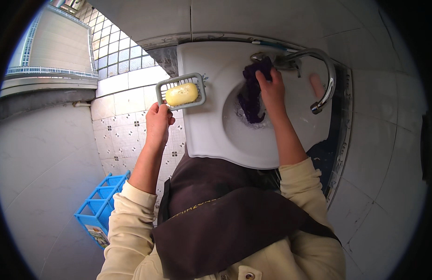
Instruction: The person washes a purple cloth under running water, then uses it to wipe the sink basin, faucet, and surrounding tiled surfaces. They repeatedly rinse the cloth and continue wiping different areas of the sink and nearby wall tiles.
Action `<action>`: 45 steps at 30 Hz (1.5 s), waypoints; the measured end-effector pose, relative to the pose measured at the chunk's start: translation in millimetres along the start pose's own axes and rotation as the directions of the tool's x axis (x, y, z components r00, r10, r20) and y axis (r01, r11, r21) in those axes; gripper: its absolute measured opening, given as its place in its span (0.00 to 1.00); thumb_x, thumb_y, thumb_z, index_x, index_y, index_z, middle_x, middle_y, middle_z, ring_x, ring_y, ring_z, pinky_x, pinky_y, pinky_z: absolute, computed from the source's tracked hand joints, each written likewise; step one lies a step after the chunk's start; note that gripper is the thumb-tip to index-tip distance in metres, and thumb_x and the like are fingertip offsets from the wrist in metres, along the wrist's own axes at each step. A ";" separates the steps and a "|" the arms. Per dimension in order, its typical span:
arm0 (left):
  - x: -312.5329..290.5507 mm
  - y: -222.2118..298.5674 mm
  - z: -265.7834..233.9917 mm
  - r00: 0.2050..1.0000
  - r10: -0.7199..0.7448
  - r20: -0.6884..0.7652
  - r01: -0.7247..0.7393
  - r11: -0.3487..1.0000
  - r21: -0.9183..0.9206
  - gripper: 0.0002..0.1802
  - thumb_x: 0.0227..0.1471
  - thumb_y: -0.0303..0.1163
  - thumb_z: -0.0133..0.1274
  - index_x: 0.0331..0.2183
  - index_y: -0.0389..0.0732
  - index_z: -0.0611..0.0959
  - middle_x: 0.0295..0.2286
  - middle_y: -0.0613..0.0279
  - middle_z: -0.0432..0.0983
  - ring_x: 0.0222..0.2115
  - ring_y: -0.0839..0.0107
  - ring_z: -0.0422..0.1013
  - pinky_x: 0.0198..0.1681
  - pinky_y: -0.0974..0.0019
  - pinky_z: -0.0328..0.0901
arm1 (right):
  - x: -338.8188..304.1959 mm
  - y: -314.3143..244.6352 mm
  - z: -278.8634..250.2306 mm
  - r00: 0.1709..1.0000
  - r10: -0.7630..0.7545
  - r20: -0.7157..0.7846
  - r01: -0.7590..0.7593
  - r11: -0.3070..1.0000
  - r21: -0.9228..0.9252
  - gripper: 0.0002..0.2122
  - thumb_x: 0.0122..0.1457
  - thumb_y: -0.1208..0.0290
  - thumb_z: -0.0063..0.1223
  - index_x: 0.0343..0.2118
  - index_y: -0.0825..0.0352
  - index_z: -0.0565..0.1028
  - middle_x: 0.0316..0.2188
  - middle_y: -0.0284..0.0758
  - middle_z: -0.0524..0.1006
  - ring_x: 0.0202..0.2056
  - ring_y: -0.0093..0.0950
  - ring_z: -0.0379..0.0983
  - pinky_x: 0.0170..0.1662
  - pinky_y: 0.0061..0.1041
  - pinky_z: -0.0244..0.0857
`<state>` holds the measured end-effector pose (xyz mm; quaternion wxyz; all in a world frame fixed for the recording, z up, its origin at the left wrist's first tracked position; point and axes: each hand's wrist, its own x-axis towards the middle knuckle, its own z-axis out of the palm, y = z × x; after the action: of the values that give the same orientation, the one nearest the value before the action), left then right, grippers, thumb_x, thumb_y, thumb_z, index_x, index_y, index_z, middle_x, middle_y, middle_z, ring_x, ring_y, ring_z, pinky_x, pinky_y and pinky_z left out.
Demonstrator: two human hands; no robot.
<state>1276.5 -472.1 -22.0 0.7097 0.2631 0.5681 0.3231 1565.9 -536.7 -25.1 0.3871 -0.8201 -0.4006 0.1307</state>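
My left hand (158,125) is closed on the near corner of a grey slatted soap dish (203,99), held over the left edge of the sink. A yellow bar of soap (182,94) lies in the dish. My right hand (272,90) grips a dark purple cloth (251,91) near the back of the white sink (202,135). The cloth's lower end hangs into the basin, where some water shows around it.
A curved chrome faucet (329,70) arches over the sink's right side. Beside it lies a pinkish oblong thing (316,86). A blue plastic rack (100,201) stands on the floor at the left. Tiled walls rise behind and to the right.
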 end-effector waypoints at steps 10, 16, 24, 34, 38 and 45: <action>2.6 5.7 -4.5 0.999 -0.002 -0.038 -0.001 0.997 -0.081 0.06 0.47 0.25 0.39 0.30 0.35 0.70 0.18 0.69 0.60 0.15 0.82 0.54 0.16 0.77 0.54 | -75.2 -44.3 77.6 0.851 -0.313 0.423 0.456 0.839 -0.296 0.15 0.48 0.64 0.48 0.40 0.60 0.70 0.40 0.41 0.65 0.51 0.40 0.53 0.54 0.46 0.43; 6.9 15.3 -13.3 0.998 0.037 -0.056 -0.042 0.995 -0.095 0.06 0.48 0.25 0.39 0.30 0.34 0.69 0.17 0.69 0.60 0.15 0.82 0.55 0.16 0.77 0.55 | -22.6 -55.9 106.1 0.898 -0.296 0.325 0.419 0.802 -0.426 0.16 0.49 0.59 0.46 0.42 0.56 0.70 0.42 0.40 0.66 0.52 0.39 0.52 0.55 0.45 0.39; 1.6 14.5 -22.0 0.993 0.080 -0.090 -0.088 0.992 -0.095 0.07 0.47 0.25 0.39 0.31 0.33 0.69 0.18 0.70 0.58 0.16 0.82 0.53 0.18 0.77 0.52 | -82.6 -73.0 103.7 0.742 -0.367 0.562 0.591 0.754 -0.287 0.17 0.47 0.57 0.48 0.42 0.52 0.71 0.44 0.38 0.65 0.54 0.37 0.50 0.55 0.47 0.36; -29.6 -7.6 -27.5 0.974 0.120 -0.195 -0.141 0.985 -0.097 0.06 0.46 0.24 0.39 0.29 0.34 0.69 0.17 0.69 0.59 0.16 0.81 0.55 0.18 0.77 0.54 | -103.5 -64.2 94.8 0.653 -0.457 0.604 0.689 0.689 -0.224 0.17 0.48 0.53 0.46 0.42 0.48 0.71 0.44 0.36 0.65 0.54 0.34 0.50 0.54 0.46 0.37; -45.8 -26.7 -19.6 0.966 0.118 -0.229 -0.149 0.981 -0.121 0.06 0.46 0.24 0.39 0.29 0.33 0.70 0.16 0.70 0.58 0.15 0.81 0.54 0.17 0.77 0.53 | -146.6 -39.5 71.5 0.605 -0.594 0.531 0.727 0.684 -0.063 0.15 0.48 0.57 0.48 0.41 0.49 0.71 0.39 0.32 0.69 0.51 0.35 0.54 0.52 0.44 0.43; -82.6 -60.8 4.7 0.964 0.125 -0.237 -0.160 0.978 -0.133 0.06 0.48 0.27 0.42 0.22 0.38 0.66 0.16 0.68 0.59 0.14 0.81 0.55 0.16 0.76 0.54 | -177.1 45.7 -20.5 0.510 -0.598 0.618 0.745 0.666 0.030 0.15 0.47 0.61 0.50 0.40 0.51 0.72 0.36 0.36 0.68 0.48 0.38 0.57 0.50 0.39 0.52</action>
<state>1278.8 -574.4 -13.5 0.6328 0.2104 0.5989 0.4433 1487.9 -699.2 -62.2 0.1634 -0.5563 -0.7984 0.1626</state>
